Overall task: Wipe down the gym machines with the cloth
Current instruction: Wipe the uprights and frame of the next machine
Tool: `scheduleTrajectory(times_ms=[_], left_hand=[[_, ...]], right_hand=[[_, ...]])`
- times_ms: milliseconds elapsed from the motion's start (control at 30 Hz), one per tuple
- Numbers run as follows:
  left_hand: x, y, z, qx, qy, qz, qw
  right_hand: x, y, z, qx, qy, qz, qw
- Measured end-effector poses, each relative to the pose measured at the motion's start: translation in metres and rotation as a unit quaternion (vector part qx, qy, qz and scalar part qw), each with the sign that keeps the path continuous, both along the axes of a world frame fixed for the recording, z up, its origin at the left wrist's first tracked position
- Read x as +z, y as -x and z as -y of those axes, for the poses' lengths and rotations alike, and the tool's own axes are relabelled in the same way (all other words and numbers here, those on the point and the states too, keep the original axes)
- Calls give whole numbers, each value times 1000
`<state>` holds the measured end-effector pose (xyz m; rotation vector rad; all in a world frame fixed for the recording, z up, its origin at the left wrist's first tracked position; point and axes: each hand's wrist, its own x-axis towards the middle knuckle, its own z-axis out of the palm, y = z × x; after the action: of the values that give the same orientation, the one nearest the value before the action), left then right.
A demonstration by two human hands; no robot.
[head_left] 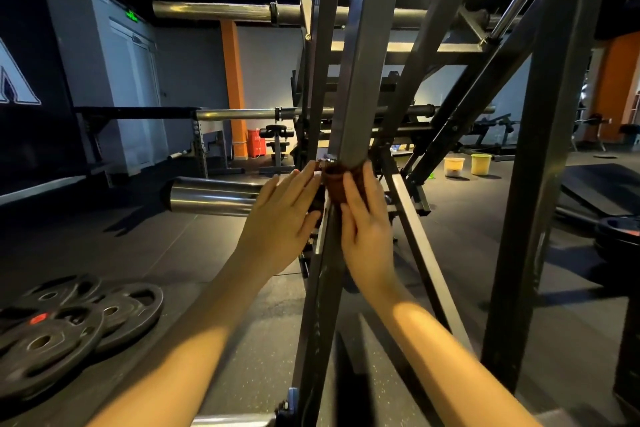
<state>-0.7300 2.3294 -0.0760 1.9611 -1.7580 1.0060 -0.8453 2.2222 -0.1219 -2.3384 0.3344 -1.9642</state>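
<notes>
A dark brown cloth [336, 180] is wrapped around a grey steel upright [356, 80] of a plate-loaded gym machine, at mid-frame. My right hand [363, 236] holds the cloth against the upright, fingers curled round the right side of the post. On the left side of the same upright, my left hand [282, 222] touches the cloth's edge with its fingers almost straight. The cloth is mostly hidden between my two hands and the post.
A chrome plate sleeve [211, 196] juts out left of my hands. Several black weight plates [69, 333] lie on the floor at lower left. Slanted frame bars [485, 87] cross on the right. Two yellow buckets [467, 165] stand on the rubber floor behind.
</notes>
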Motion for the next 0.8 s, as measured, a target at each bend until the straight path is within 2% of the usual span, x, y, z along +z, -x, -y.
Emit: scheduleTrajectory(times_ms=[100, 167, 233, 367, 433, 533, 600, 667, 800], left_hand=[[-10, -12, -8, 56, 3, 77, 995], [-16, -15, -12, 77, -1, 106, 991], [-19, -14, -13, 87, 4, 111, 990], [-20, -14, -14, 82, 13, 110, 990], [-20, -14, -15, 74, 13, 104, 992], [-21, -14, -14, 75, 17, 101, 992], [-23, -15, -12, 74, 26, 103, 992], [-24, -17, -11, 75, 33, 111, 991], [-26, -18, -9, 79, 47, 124, 988]], right_hand=[[54, -4, 10, -12, 3, 53, 999], [59, -9, 12, -27, -7, 84, 996], [22, -14, 2, -40, -9, 70, 997], [-71, -7, -17, -7, -20, -30, 999], [-62, -3, -13, -5, -19, -32, 999], [-11, -8, -5, -20, -17, 16, 1000], [2, -13, -4, -27, -30, 46, 998], [-19, -16, -11, -28, -35, 39, 998], [-88, -6, -20, -9, -27, -41, 999]])
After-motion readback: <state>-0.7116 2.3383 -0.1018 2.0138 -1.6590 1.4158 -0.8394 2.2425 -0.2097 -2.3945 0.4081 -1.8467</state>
